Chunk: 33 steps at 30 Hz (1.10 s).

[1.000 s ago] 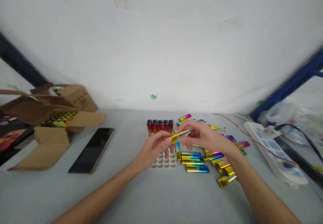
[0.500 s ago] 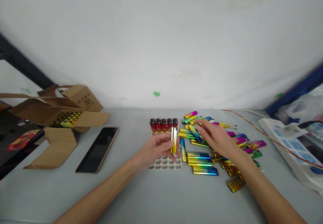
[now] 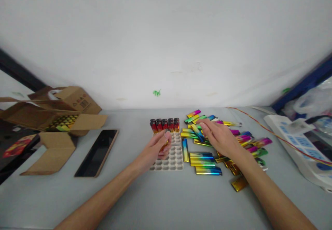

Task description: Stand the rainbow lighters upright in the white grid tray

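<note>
Currently, left hand [image 3: 158,145] is closed round a gold lighter [image 3: 167,132], mostly hidden, above the pitted tray [image 3: 178,157]. Right hand [image 3: 219,135] half-curled at a blue-yellow lighter [image 3: 197,132], right side; can't tell if gripped. Loose lighters [image 3: 201,155] mirror-shiny, flat. Red-black lighters [image 3: 165,124] upright, tray's far end. Smooth grey table [image 3: 129,199], scuffed white wall [image 3: 109,50].

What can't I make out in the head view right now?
Head view:
- Lighter in the left hand: most of its body, covered by that hand.
- Tray: some cells, behind the left hand.
- Loose lighters: some, behind the right hand and forearm; whether it grips one is unclear.
- Power strip: near end, cut off by the right edge.
- Carton print: too small.
</note>
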### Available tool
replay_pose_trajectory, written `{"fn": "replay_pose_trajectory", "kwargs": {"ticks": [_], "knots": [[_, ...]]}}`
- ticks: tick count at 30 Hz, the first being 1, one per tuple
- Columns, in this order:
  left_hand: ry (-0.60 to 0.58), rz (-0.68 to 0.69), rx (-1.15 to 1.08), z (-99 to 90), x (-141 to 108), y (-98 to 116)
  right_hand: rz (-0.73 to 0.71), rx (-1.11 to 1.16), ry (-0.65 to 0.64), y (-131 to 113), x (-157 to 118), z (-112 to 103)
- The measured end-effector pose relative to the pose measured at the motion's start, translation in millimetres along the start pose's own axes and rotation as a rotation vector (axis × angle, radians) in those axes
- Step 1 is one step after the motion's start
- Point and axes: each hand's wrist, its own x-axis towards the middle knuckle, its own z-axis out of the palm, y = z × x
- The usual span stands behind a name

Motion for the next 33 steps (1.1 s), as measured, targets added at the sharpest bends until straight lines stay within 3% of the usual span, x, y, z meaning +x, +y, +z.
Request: {"fn": "replay_pose_trajectory", "kwargs": {"ticks": [5, 14, 20, 23, 26, 33], "knots": [[0.153, 0.137, 0.105, -2.7, -4.5, 12.3, -0.021, 0.060, -0.010, -5.5, 0.1, -1.0], [0.304, 0.129, 0.354, -16.4, 3.8, 4.8, -0.017, 0.122, -0.025, -10.6, -0.9, -0.5], [0.311, 0.230, 0.445, -16.3, 3.4, -4.1, -0.007, 0.099, -0.053, -7.6, -0.3, 0.3], [0.242, 0.266, 0.420, -15.3, 2.1, -2.0, -0.027, 0.088, -0.066, -8.4, 0.9, 0.3], [0.144, 0.301, 0.414, -16.1, -0.8, 4.9, -0.037, 0.081, -0.063, -9.7, 1.9, -0.4], [0.119, 0.342, 0.420, -28.4, -10.3, 32.2, -0.055, 0.061, -0.032, -10.9, 2.6, -3.8]]}}
